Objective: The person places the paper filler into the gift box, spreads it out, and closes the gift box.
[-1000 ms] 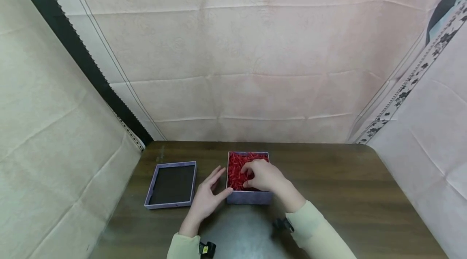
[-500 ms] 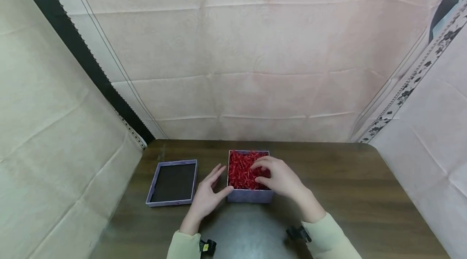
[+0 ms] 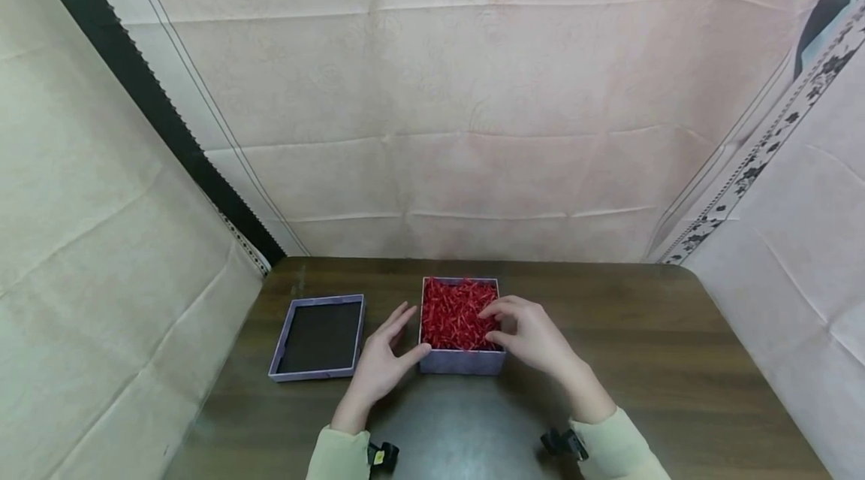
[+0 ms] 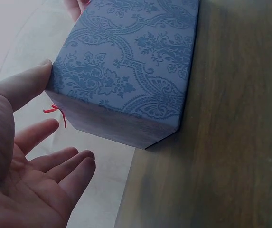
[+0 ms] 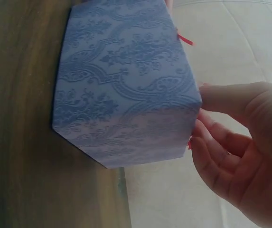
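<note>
A box (image 3: 462, 363) covered in embossed blue-grey paper stands near the back of the table, filled with red shredded paper (image 3: 456, 315). My left hand (image 3: 384, 361) is at its left side, thumb tip at the near-left corner of the rim and other fingers spread. In the left wrist view those fingers (image 4: 74, 166) are apart from the box wall. Over the right rim, my right hand (image 3: 534, 331) bends its fingers loosely towards the shreds. The right wrist view has its thumb (image 5: 226, 97) at the box corner. Red strands (image 5: 185, 38) poke over the rim there.
Left of the box lies a lid (image 3: 320, 337) with a lavender rim and dark inside, open side up. Both lie on a brown wooden table (image 3: 642, 360). Pale cloth hangs (image 3: 473, 104) behind and on both sides. Each wrist wears a small black camera (image 3: 384, 457).
My right hand has drawn back from the middle of the shreds to the box's right rim, uncovering more red paper. The left hand, box and lid stay in place.
</note>
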Tool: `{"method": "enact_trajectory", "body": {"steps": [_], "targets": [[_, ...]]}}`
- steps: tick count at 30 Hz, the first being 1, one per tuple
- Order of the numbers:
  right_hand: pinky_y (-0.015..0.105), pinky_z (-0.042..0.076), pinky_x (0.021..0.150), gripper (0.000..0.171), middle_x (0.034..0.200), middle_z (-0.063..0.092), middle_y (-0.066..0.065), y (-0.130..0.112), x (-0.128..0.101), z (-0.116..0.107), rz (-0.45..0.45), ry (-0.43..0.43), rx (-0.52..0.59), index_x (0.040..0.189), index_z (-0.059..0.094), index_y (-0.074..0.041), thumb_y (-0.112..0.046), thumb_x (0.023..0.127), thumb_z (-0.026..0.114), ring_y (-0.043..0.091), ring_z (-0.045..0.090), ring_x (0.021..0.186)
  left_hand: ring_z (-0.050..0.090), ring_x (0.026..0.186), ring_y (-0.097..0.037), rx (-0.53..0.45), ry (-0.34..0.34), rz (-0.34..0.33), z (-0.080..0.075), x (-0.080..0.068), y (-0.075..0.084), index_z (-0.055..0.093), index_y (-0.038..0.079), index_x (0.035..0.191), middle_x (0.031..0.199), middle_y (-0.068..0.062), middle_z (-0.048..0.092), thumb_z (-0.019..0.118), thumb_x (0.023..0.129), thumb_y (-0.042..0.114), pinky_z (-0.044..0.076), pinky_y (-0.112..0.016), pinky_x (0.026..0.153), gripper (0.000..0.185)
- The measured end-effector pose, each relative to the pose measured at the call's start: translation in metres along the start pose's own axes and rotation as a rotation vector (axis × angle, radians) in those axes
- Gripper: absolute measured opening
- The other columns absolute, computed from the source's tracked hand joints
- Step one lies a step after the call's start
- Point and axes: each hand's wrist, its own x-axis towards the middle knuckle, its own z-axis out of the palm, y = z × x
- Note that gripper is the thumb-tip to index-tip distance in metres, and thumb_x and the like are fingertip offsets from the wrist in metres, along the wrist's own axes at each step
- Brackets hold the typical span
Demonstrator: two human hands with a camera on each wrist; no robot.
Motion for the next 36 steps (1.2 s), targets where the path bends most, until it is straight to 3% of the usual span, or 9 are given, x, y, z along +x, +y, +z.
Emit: {"method": "enact_trajectory", "body": {"steps": [10,16,20,22,24,27,31,33,36], "targets": [[0.047,0.062,0.086,0.030,0.116,0.073,-0.005,-0.001,0.001,-0.002,-0.030,0.008,0.010,0.115,0.081,-0.016,-0.007,0.088,0.089,0.021,0.072,0.103,0.044,0.151,-0.036,-0.011,0.033,0.031,-0.016,-0.004,0.001,0.060,0.010,0.153,0.167,-0.012,0.043,0.084,0.096,0.029,0.044,-0.050,0.116,0.065],[0.042,0.063,0.085,0.027,0.119,0.074,-0.004,0.002,-0.003,-0.002,-0.029,0.017,0.030,0.117,0.080,-0.015,-0.013,0.091,0.088,0.017,0.072,0.105,0.056,0.141,-0.033,-0.021,0.225,0.139,-0.059,-0.013,-0.010,0.071,0.001,0.137,0.154,-0.015,0.058,0.079,0.099,0.011,0.050,-0.033,0.109,0.040],[0.040,0.064,0.085,0.024,0.123,0.073,-0.003,0.003,-0.005,-0.003,-0.023,0.034,0.048,0.118,0.080,-0.015,-0.015,0.095,0.085,0.018,0.073,0.105,0.064,0.129,-0.016,0.064,0.372,0.156,-0.099,-0.022,-0.022,0.075,-0.002,0.130,0.145,-0.016,0.066,0.077,0.098,0.001,0.052,-0.017,0.101,0.032],[0.041,0.064,0.085,0.023,0.123,0.074,-0.001,0.003,-0.006,-0.005,-0.012,0.046,0.072,0.119,0.080,-0.014,-0.015,0.097,0.083,0.018,0.074,0.104,0.065,0.122,-0.005,0.128,0.435,0.129,-0.117,-0.028,-0.028,0.076,-0.002,0.128,0.142,-0.014,0.068,0.077,0.097,-0.001,0.052,-0.013,0.097,0.031],[0.044,0.064,0.085,0.023,0.122,0.074,0.002,0.005,-0.008,-0.006,0.001,0.060,0.093,0.120,0.079,-0.013,-0.016,0.098,0.081,0.019,0.074,0.102,0.069,0.115,-0.006,0.202,0.484,0.088,-0.132,-0.035,-0.035,0.076,-0.001,0.127,0.140,-0.012,0.069,0.077,0.097,-0.001,0.052,-0.011,0.094,0.030],[0.051,0.064,0.087,0.025,0.121,0.075,0.005,0.009,-0.011,-0.007,0.026,0.077,0.114,0.123,0.078,-0.012,-0.017,0.099,0.080,0.020,0.075,0.102,0.074,0.111,-0.024,0.316,0.528,0.029,-0.150,-0.045,-0.044,0.076,0.001,0.128,0.140,-0.014,0.069,0.078,0.097,0.003,0.049,-0.006,0.090,0.032],[0.056,0.062,0.090,0.026,0.121,0.075,0.004,0.012,-0.016,-0.008,0.059,0.090,0.133,0.124,0.078,-0.013,-0.018,0.099,0.081,0.022,0.074,0.106,0.069,0.116,-0.045,0.400,0.535,-0.052,-0.168,-0.057,-0.056,0.073,0.000,0.132,0.144,-0.021,0.064,0.077,0.097,0.007,0.040,-0.003,0.088,0.036],[0.055,0.062,0.091,0.025,0.120,0.075,0.001,0.013,-0.018,-0.008,0.075,0.093,0.145,0.123,0.078,-0.014,-0.020,0.099,0.081,0.020,0.073,0.106,0.065,0.121,-0.048,0.427,0.513,-0.100,-0.175,-0.060,-0.061,0.071,-0.001,0.135,0.145,-0.025,0.061,0.075,0.099,0.011,0.045,-0.012,0.091,0.039],[0.054,0.062,0.093,0.024,0.120,0.075,-0.001,0.015,-0.022,-0.009,0.088,0.099,0.160,0.122,0.078,-0.015,-0.022,0.099,0.080,0.019,0.073,0.107,0.062,0.122,-0.049,0.466,0.467,-0.166,-0.182,-0.063,-0.067,0.067,-0.003,0.138,0.141,-0.030,0.060,0.074,0.100,0.014,0.051,-0.039,0.093,0.043]]}}
